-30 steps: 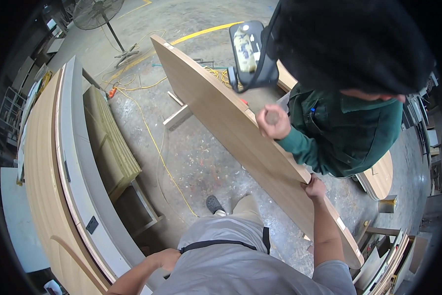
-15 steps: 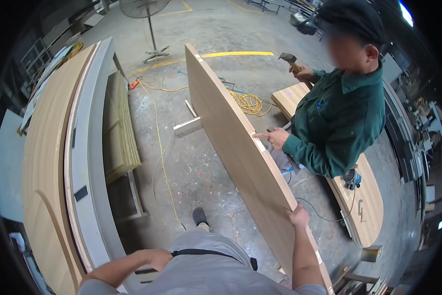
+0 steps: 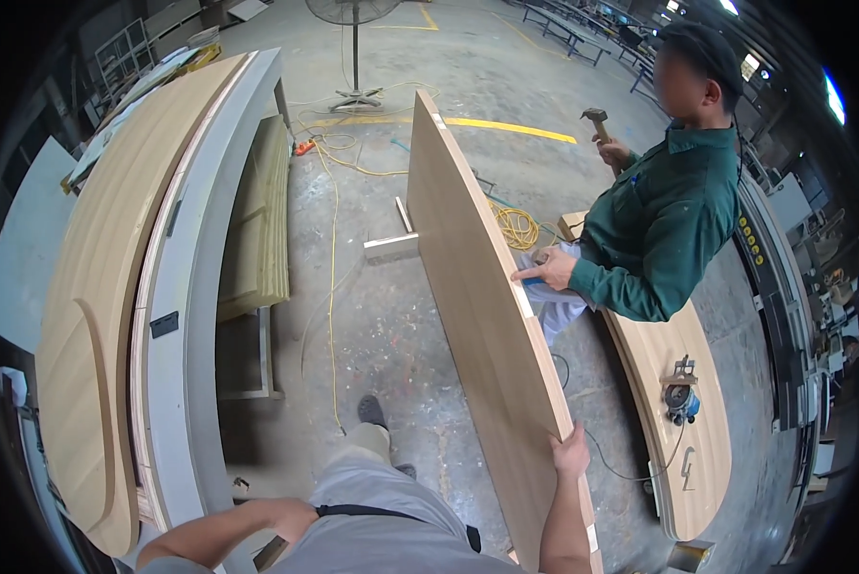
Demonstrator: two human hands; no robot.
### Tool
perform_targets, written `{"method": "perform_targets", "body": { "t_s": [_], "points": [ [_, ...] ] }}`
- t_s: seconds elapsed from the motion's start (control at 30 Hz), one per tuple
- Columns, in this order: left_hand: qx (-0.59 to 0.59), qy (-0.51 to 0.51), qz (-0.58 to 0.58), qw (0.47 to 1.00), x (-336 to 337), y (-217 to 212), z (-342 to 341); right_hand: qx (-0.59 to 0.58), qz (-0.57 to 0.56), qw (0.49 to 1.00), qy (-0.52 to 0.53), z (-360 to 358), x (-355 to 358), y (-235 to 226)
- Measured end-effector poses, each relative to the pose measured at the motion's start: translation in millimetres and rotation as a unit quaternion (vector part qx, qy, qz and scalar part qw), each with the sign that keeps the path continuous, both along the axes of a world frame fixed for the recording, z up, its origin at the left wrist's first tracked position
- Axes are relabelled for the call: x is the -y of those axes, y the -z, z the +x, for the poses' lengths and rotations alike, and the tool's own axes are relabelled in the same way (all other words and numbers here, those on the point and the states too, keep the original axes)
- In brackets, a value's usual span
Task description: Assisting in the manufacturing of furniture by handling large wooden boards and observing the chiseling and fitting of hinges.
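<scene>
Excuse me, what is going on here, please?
The person's right hand grips the top edge of a wooden panel standing on its long edge; the left hand rests by the black waist strap. Across the panel, a co-worker in green holds a hammer and points with the free hand at the top edge. A blue power tool sits on a rounded board nearby.

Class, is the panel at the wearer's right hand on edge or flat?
On edge: the panel has its narrow side up, gripped by the right hand.
</scene>
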State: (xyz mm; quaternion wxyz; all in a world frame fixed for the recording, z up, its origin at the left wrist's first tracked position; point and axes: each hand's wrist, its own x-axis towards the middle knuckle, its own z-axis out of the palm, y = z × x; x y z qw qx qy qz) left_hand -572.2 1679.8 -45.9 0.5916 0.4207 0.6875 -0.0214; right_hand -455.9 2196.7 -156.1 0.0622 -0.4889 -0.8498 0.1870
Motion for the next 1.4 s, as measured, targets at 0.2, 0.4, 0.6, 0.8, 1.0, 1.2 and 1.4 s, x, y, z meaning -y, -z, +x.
{"method": "perform_targets", "body": {
  "t_s": [0.2,0.4,0.6,0.8,1.0,1.2,1.4],
  "points": [
    [-0.015,-0.003,0.042,0.999,2,33,-10,0.011,-0.035,0.999,-0.007,35,-7,53],
    [0.006,-0.047,0.071,0.996,37,10,-133,0.011,-0.121,0.993,-0.011,15,-43,45],
    [0.048,-0.101,0.067,0.991,62,-12,-199,-0.077,0.009,0.996,0.052,-64,-20,8],
    [0.036,-0.148,0.079,0.985,118,37,-248,-0.122,0.048,0.991,-0.021,-251,12,-47],
    [0.009,-0.185,0.040,0.982,136,47,-332,-0.149,0.040,0.982,-0.111,-396,2,-65],
    [0.002,-0.223,-0.021,0.975,133,25,-413,0.029,0.023,0.995,-0.090,-513,-21,-88],
    [0.019,-0.259,-0.086,0.962,124,2,-477,-0.041,-0.023,0.990,-0.132,-620,-37,-105]
  ]
}}
